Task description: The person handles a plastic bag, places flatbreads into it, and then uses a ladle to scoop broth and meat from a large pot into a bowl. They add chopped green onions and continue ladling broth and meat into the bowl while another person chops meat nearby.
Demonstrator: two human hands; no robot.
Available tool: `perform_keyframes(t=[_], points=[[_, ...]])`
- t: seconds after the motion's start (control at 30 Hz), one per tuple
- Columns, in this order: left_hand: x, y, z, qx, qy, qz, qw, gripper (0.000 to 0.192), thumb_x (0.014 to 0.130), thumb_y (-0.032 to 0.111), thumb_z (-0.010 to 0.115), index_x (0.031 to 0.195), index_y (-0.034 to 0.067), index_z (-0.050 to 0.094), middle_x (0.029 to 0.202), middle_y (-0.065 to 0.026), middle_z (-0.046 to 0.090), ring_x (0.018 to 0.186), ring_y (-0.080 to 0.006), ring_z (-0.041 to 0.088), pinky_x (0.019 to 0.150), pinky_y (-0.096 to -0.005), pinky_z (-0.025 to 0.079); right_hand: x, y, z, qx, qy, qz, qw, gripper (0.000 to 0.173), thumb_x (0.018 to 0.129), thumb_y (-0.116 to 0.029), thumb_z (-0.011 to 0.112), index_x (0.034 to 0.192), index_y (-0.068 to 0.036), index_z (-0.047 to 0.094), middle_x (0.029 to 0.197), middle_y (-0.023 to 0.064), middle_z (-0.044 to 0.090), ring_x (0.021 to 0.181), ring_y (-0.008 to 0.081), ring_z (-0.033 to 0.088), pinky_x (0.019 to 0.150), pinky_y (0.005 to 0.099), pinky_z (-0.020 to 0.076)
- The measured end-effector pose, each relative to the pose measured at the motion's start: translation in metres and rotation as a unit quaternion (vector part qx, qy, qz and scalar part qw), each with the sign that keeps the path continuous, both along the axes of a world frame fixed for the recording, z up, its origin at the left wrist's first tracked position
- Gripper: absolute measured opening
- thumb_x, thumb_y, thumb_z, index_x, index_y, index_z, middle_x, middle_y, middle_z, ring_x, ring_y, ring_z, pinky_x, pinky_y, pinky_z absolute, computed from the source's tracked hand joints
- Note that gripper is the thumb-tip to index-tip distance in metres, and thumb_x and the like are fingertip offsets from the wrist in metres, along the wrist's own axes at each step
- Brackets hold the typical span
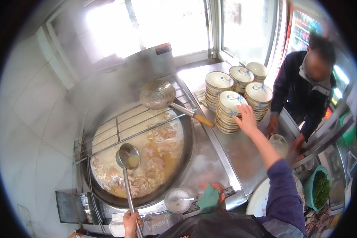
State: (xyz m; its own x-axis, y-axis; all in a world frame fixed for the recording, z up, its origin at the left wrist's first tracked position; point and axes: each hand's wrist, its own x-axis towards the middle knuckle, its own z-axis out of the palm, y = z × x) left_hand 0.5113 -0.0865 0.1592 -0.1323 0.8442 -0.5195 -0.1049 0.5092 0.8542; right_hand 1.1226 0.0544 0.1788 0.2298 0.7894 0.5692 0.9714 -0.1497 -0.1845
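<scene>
My left hand [131,221] grips the long handle of a metal ladle [128,177]. The ladle's bowl, with some pale liquid in it, is over a large round pot [192,154] of steaming broth with pieces of meat [157,162]. On the right, my right hand [247,119] reaches to the nearest stack of patterned ceramic bowls [227,119]. Its fingers are spread at the rim of the top bowl [230,101]; whether they grasp it I cannot tell. Several more stacks [218,80] stand close behind and beside this one.
A perforated skimmer [157,94] with a wooden handle rests on a metal rack [117,131] across the pot. A white tub [178,203] and a green cloth [208,197] lie near my body. A person [303,89] handles a bowl [278,145] at right, near a basket [308,189] of chopped greens.
</scene>
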Motion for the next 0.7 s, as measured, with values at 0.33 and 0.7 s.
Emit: perform_keyframes(t=[0.33, 0.7], points=[[-0.100, 0.047, -0.008, 0.163, 0.310, -0.060, 0.935, 0.010, 0.080, 0.004, 0.057, 0.086, -0.002, 0.052, 0.058, -0.0058, 0.053, 0.039, -0.0140, 0.050, 0.036, -0.0277, 0.040, 0.033, 0.054, 0.019, -0.108, 0.176, -0.031, 0.978, 0.045, 0.080, -0.050, 0.066, 0.090, -0.006, 0.071, 0.080, 0.0153, 0.068, 0.074, 0.0290, 0.064, 0.068, 0.0398, 0.0482], [-0.150, 0.207, -0.015, 0.089, -0.280, 0.052, 0.954, 0.022, 0.093, 0.013, 0.053, 0.107, -0.003, 0.049, 0.059, 0.0025, 0.043, 0.043, -0.0049, 0.039, 0.038, -0.0189, 0.036, -0.073, -0.072, 0.049, -0.013, 0.792, 0.172, 0.586, 0.049, 0.095, -0.042, 0.054, 0.131, -0.009, 0.048, 0.133, 0.0097, 0.050, 0.114, 0.0288, 0.055, 0.080, 0.0559, 0.0502]])
